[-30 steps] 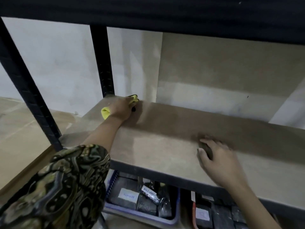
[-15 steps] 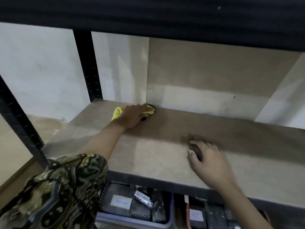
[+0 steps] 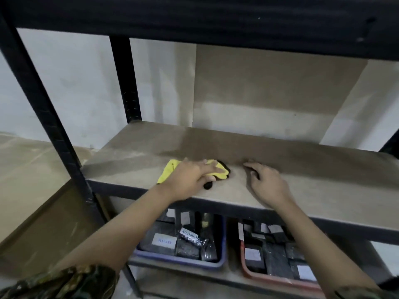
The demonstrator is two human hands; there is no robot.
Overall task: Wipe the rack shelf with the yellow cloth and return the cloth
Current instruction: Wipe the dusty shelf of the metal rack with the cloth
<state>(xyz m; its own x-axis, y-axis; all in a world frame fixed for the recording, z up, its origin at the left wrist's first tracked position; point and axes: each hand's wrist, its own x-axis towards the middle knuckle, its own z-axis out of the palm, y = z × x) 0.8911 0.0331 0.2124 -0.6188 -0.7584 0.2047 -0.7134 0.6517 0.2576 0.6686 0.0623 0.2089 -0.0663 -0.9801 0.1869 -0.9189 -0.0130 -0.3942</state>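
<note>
On the rack shelf [image 3: 280, 160], near its front edge, the left hand [image 3: 190, 180] presses flat on the yellow cloth [image 3: 170, 172], with fingers spread over it and not closed around it. The cloth has a black trim and lies bunched under the palm. Just to the right of the cloth, the right hand [image 3: 267, 186] rests open on the bare shelf, holding nothing. Below the shelf stand a blue tray [image 3: 179, 258] and, right of it, a red tray [image 3: 278, 277], both with dark packets.
</note>
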